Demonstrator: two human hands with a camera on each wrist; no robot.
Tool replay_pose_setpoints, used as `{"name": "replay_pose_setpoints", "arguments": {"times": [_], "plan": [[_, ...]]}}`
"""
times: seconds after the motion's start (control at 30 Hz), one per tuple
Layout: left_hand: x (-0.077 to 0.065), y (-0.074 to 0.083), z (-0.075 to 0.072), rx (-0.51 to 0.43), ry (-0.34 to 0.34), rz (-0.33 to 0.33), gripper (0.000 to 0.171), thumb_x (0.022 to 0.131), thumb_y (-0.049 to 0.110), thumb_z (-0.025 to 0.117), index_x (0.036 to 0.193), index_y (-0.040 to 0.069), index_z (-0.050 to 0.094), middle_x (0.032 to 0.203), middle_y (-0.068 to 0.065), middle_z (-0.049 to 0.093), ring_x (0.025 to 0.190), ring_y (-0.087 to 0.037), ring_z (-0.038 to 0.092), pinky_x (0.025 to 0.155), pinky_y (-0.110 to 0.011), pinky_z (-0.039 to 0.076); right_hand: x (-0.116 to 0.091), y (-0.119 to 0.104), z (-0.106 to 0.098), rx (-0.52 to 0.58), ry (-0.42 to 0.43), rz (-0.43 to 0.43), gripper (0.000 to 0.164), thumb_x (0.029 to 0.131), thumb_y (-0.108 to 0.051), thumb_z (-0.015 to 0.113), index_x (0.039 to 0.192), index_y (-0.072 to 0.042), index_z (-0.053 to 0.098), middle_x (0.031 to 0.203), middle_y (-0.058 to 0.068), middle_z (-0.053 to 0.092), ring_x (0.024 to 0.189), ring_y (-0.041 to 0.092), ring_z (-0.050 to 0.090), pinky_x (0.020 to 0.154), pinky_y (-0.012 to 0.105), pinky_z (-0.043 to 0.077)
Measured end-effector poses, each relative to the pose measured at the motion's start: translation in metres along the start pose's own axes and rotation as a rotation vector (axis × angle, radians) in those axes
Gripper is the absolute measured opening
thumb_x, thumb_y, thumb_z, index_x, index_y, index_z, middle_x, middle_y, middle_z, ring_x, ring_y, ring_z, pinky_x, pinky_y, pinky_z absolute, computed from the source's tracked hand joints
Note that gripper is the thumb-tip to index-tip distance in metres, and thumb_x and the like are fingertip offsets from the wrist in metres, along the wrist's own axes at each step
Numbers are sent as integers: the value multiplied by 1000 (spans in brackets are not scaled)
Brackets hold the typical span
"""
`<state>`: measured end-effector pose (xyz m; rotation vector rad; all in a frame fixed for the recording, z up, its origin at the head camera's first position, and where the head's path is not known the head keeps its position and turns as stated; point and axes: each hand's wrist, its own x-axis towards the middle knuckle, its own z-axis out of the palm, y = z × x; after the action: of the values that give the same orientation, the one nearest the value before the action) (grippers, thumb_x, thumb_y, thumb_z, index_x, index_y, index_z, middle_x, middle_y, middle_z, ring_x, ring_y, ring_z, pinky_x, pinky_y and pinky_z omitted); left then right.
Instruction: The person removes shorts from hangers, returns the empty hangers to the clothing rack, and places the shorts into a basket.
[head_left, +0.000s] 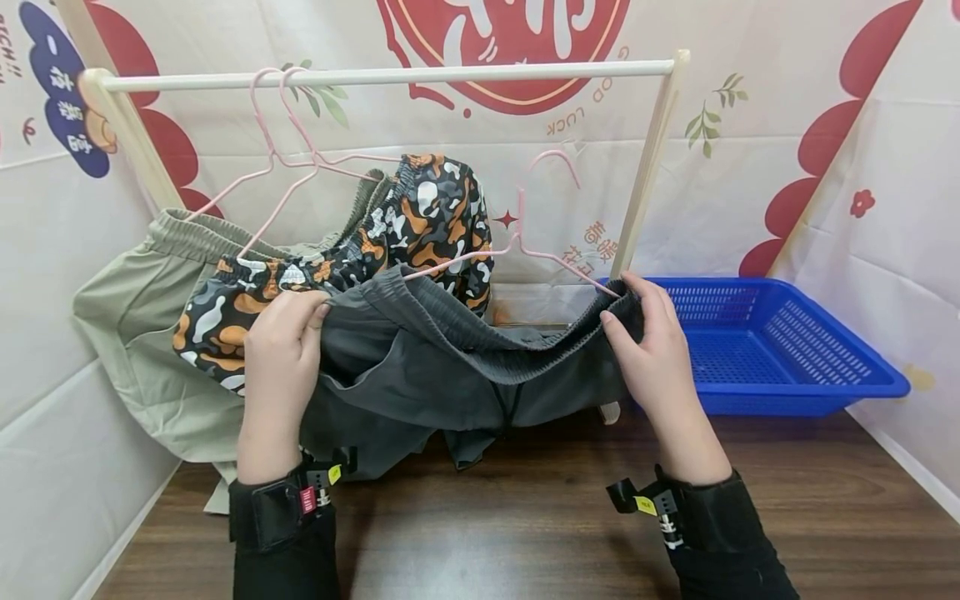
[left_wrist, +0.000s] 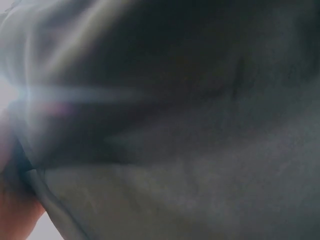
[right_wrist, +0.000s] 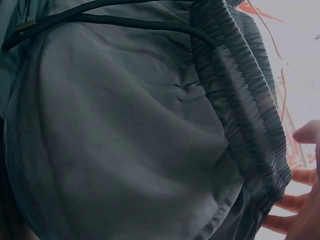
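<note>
In the head view, dark grey shorts (head_left: 450, 367) with a ribbed elastic waistband and black drawstring are stretched between both hands. My left hand (head_left: 281, 358) pinches the left side of the waistband. My right hand (head_left: 660, 350) holds the right end, its thumb near the hanger tip. A pink hanger (head_left: 517, 242) sits inside the waistband, its hook below the rail and apart from it. The right wrist view shows the waistband (right_wrist: 245, 105) and drawstring close up, with fingers (right_wrist: 287, 205) at its edge. Grey cloth (left_wrist: 200, 150) fills the blurred left wrist view.
A white rail (head_left: 465, 77) on a wooden stand runs across the back. From it hang camouflage-patterned shorts (head_left: 435, 204) and light green trousers or shorts (head_left: 142, 317) on pink hangers. A blue plastic basket (head_left: 795, 400) stands at right on the brown wooden table (head_left: 480, 533).
</note>
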<state>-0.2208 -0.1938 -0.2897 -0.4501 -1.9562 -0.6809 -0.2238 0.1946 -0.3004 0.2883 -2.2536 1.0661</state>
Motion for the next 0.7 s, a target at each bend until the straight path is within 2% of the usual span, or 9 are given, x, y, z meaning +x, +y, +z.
{"name": "replay_pose_setpoints", "arguments": {"times": [0.1,0.23,0.4,0.57,0.7], "plan": [[1,1,2,11,-10,21,14,97,9,57,98,0,67,79,-16,59,68,-30,51,66,-42,39,1,-1,-1,-25,-54,68,55,100,-33,53,149,-13,39,149,16,38,137,37,34,102,64,28],[1,1,4,30,-26,32,14,98,10,57,98,0,67,74,-14,54,63,-28,45,62,-40,34,3,2,1,-56,-61,64,50,102,-36,48,144,-9,47,141,19,47,132,39,40,102,60,30],[1,2,5,36,-33,33,14,98,10,57,98,0,67,75,-14,56,63,-29,47,62,-41,36,4,6,4,-60,-46,45,46,102,-38,47,136,-8,55,134,18,54,128,37,44,102,57,32],[1,2,7,41,-47,23,16,98,12,57,98,0,67,77,-14,59,66,-30,52,64,-42,39,4,6,5,-36,-69,82,46,103,-40,46,135,-9,57,134,17,55,128,36,45,101,57,33],[0,2,9,49,-63,25,16,98,13,57,99,0,67,79,-15,61,68,-31,54,65,-43,42,4,6,7,-23,-92,109,46,103,-42,45,132,-9,59,123,16,60,119,34,51,96,55,37]]}}
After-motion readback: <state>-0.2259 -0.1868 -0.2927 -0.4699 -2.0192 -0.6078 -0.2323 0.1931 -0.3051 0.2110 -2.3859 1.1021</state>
